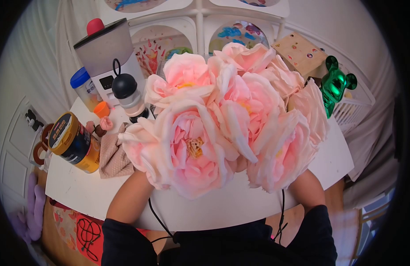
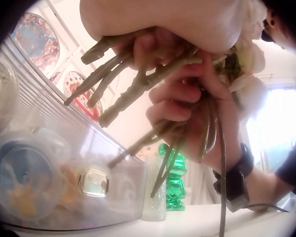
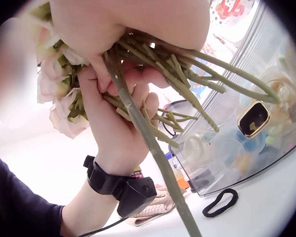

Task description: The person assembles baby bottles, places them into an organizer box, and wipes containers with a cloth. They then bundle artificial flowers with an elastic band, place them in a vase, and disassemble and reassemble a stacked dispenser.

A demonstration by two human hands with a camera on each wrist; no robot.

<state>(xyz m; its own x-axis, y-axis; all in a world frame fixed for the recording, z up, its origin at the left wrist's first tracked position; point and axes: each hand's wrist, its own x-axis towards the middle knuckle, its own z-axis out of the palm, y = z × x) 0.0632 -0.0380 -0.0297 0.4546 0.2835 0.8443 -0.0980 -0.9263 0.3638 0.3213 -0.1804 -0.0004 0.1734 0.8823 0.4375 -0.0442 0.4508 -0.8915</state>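
Big pink flowers (image 1: 198,148) fill the middle of the frame over a white worktop (image 1: 191,213), blocking my view of the hands from above. Lower down, the left hand (image 3: 108,136) and right hand (image 2: 190,96) grip the green stems (image 3: 158,155), fingers curled round them. Lettering on the yellow tub (image 1: 76,142), frame left, is unreadable; a shiny green figure (image 1: 335,86) stands upper right.
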